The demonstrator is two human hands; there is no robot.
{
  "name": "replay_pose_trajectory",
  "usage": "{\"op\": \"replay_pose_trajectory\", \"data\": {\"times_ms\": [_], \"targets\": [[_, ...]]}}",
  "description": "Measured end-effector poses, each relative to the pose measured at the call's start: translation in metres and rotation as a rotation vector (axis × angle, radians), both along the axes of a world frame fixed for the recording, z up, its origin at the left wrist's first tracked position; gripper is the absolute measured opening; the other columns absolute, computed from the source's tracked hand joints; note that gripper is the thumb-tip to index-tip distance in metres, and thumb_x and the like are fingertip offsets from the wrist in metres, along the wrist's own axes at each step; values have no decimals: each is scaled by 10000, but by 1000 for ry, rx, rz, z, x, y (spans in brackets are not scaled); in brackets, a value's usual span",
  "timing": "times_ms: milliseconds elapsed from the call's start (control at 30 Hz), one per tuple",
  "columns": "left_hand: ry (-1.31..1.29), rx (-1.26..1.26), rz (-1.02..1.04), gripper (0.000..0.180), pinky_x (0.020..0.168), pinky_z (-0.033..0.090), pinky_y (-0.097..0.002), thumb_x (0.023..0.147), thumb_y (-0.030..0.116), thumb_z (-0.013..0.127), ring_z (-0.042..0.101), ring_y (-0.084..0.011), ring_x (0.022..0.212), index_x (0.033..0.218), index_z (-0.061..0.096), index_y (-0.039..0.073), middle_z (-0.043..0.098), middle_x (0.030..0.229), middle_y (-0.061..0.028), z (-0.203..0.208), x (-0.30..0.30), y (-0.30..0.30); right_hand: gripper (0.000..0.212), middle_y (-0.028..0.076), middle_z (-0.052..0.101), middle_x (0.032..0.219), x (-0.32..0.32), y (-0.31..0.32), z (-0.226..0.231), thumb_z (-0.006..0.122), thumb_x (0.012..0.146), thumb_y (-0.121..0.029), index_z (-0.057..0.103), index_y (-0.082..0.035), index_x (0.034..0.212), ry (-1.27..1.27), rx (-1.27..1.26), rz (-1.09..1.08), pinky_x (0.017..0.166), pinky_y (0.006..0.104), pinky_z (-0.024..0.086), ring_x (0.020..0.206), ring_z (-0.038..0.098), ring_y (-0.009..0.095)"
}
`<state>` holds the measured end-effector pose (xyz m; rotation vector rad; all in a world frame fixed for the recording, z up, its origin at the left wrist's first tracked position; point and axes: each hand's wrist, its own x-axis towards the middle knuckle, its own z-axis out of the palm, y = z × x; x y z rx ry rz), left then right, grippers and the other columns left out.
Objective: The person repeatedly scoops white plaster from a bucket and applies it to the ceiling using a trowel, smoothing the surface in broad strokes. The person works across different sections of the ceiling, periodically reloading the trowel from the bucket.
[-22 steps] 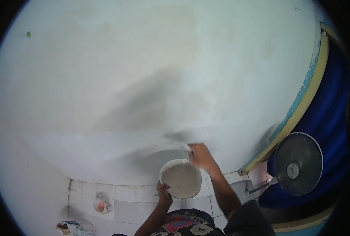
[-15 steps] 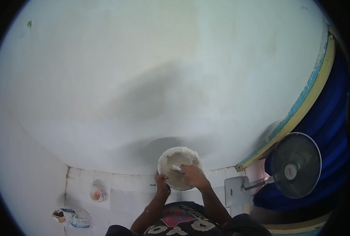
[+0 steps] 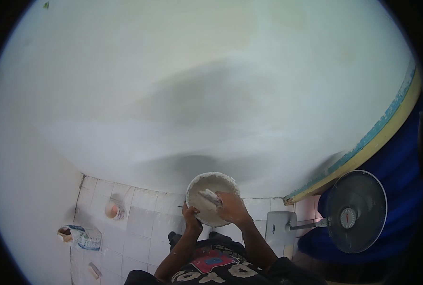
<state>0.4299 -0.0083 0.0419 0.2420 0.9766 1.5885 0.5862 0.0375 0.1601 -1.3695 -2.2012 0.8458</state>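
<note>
I have one round tub (image 3: 188,199) in front of me, low and near the middle, and my left hand (image 3: 192,219) grips its left side, thumb over the rim. My right hand (image 3: 231,207) is closed around one flat tool (image 3: 209,195), whose pale, caked end sits inside the tub's mouth; fingers and paste hide its exact shape. The tub's rim is rough and crusted white, its inside coated with a dull greyish paste. Beyond it, far, stands one broad wall (image 3: 126,95), smooth, off-white and patchy. On the square, glossy white floor tiles (image 3: 140,213) to my left I count three things: one small round cup (image 3: 114,212), pinkish inside; one crumpled bag (image 3: 89,239), its mouth gaping; and, nearest, one small oblong block (image 3: 94,270). To my right stands one fan (image 3: 356,211) with a round grille, before one folded blue curtain (image 3: 404,156).
</note>
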Motion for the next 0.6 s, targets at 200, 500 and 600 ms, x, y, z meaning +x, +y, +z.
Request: {"op": "replay_pose_trajectory", "data": {"times_ms": [200, 500, 600], "targets": [[7, -46, 49, 561, 766, 490, -329, 584, 98, 491, 584, -236, 894, 1136, 540, 6, 590, 1002, -107, 6, -3, -3, 350, 211, 674, 920, -14, 5, -43, 569, 682, -73, 678, -20, 1010, -111, -120, 62, 815, 456, 504, 884, 645, 384], [1, -40, -75, 502, 845, 493, -386, 636, 153, 522, 573, -264, 942, 1127, 506, 48, 551, 1012, -98, -16, -58, 13, 343, 80, 707, 971, -34, 75, 63, 586, 823, 32, 652, 29, 1160, 612, 51, -259, 784, 279, 516, 895, 649, 128], [-26, -55, -117, 524, 838, 485, -366, 616, 130, 514, 566, -260, 943, 1132, 510, 37, 557, 1013, -100, -22, -106, 4, 483, 171, 696, 941, -91, 99, 138, 570, 784, 75, 613, -28, 1255, 364, 918, -433, 751, 335, 528, 863, 686, 271]]}}
